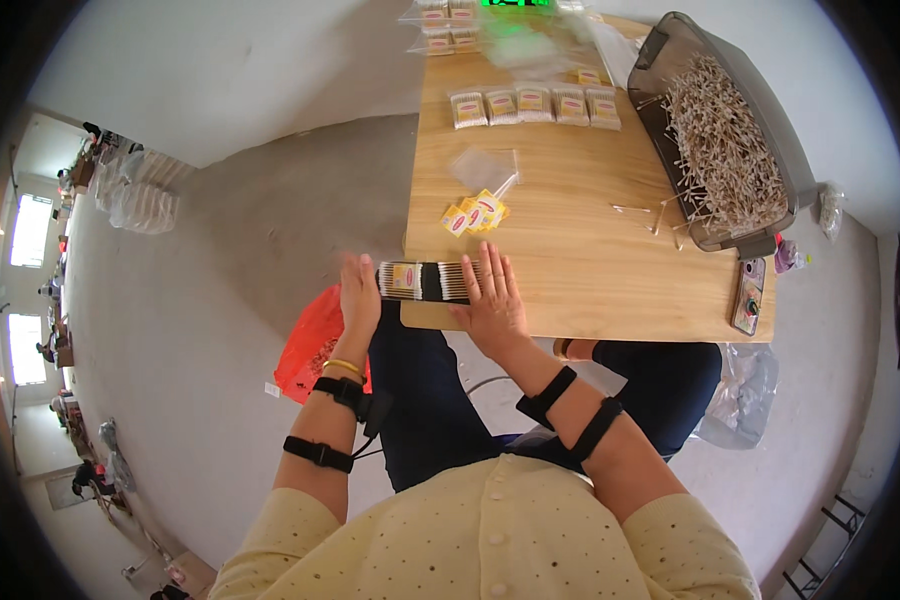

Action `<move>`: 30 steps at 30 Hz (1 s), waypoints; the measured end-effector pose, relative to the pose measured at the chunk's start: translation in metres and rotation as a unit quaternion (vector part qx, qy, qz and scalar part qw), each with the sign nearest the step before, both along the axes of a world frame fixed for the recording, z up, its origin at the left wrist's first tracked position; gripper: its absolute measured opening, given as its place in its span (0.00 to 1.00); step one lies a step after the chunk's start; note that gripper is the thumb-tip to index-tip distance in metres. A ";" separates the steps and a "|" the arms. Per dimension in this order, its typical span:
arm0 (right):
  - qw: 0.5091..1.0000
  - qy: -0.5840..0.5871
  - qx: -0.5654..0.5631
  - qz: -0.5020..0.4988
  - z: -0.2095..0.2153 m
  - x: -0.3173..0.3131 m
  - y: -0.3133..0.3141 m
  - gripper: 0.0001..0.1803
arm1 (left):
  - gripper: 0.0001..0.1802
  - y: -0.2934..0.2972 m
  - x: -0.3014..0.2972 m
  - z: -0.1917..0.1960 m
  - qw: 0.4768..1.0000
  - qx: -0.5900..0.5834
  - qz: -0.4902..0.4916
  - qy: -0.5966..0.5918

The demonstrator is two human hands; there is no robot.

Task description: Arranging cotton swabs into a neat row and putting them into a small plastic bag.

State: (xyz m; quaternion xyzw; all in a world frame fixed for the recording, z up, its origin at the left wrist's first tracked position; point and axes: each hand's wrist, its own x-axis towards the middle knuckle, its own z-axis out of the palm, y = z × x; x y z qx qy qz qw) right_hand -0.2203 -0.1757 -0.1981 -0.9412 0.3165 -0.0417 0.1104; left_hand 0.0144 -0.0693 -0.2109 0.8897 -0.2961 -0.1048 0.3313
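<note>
My left hand (358, 298) and my right hand (490, 300) press from both sides on a clear packet of cotton swabs (422, 281) with a yellow label, held at the wooden table's (570, 270) near left edge. Both hands are flat, fingers stretched, against the packet's ends. Just beyond lie a few small yellow labels (475, 214) and an empty clear bag (485, 168).
A grey tray (760, 110) heaped with loose swabs stands at the right. A row of filled packets (535, 105) lies further back, more packets (445, 25) behind. A phone (748, 295) sits at the table's near right corner. A red bag (315, 345) lies on the floor.
</note>
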 end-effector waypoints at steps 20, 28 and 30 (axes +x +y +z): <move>0.999 0.023 0.012 -0.022 0.000 0.020 0.014 0.51 | 0.32 -0.026 -0.009 -0.027 0.958 -0.112 0.013 0.265; 0.999 0.002 0.029 -0.019 0.003 0.040 0.022 0.52 | 0.32 -0.024 -0.008 -0.031 0.962 -0.126 0.020 0.240; 0.999 0.016 0.038 -0.014 0.006 0.050 0.028 0.52 | 0.32 -0.024 -0.007 -0.033 0.969 -0.123 0.022 0.212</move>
